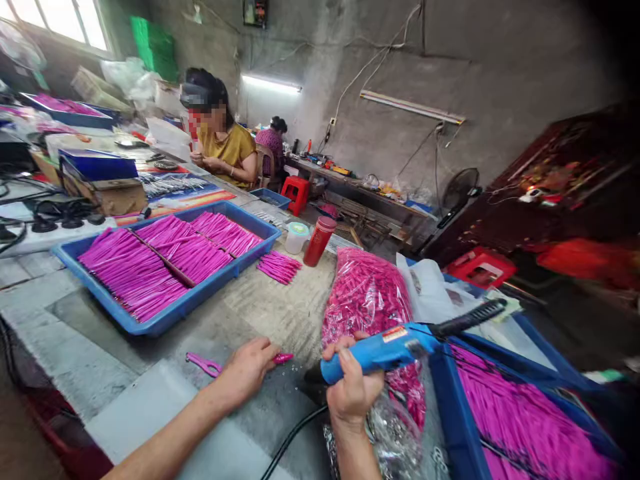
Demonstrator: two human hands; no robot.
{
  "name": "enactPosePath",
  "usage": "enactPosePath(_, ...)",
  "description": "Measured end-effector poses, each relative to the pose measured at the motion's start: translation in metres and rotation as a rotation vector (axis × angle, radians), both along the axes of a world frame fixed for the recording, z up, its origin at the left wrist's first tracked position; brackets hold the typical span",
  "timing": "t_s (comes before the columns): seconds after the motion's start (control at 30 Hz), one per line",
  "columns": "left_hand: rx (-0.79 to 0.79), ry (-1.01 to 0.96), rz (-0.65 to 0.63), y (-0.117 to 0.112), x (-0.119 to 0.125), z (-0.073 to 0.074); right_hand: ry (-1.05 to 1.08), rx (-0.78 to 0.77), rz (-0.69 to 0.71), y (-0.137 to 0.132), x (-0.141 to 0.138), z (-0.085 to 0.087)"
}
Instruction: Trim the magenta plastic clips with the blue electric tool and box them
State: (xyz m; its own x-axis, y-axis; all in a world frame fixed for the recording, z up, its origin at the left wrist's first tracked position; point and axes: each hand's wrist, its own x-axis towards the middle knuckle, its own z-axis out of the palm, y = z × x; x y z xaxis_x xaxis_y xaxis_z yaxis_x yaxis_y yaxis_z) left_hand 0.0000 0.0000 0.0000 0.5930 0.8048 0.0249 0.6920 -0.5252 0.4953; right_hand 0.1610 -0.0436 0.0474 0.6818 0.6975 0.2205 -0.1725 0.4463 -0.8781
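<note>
My left hand (pixel 250 370) is closed on a slim pink piece (pixel 283 358), whose pointed end sticks out past the fingertips. Just left of that hand, a forked pink piece (pixel 203 364) lies on the table. Fingers of my right hand (pixel 353 387) wrap around a blue electric hand tool (pixel 380 352) with a ribbed black end pointing up and right. The tool's dark lower end hangs close to the pink tip; whether they touch I cannot tell. Behind the tool stands a clear bag of pink parts (pixel 367 290).
A blue tray (pixel 260 245) of pink pieces sits at left, beside a small pink pile (pixel 279 267). Beyond are a red jar (pixel 320 241) and white cup (pixel 297 238). Another blue tray (pixel 453 413) is at right. A black cable (pixel 295 433) crosses the front. A co-worker (pixel 225 143) sits opposite.
</note>
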Motion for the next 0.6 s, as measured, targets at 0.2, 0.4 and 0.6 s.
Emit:
enactPosePath(0.2,-0.035,-0.104,-0.015,0.003,-0.003,0.006,0.071,0.001,-0.117,-0.023,0.019,-0.003)
enactPosePath(0.4,-0.075,-0.076,-0.008,0.004,-0.002,0.005,0.151,-0.017,-0.156,-0.036,0.030,-0.013)
enactPosePath(0.6,-0.107,-0.010,0.020,0.006,-0.002,0.009,0.223,-0.019,-0.166,-0.036,0.035,-0.019)
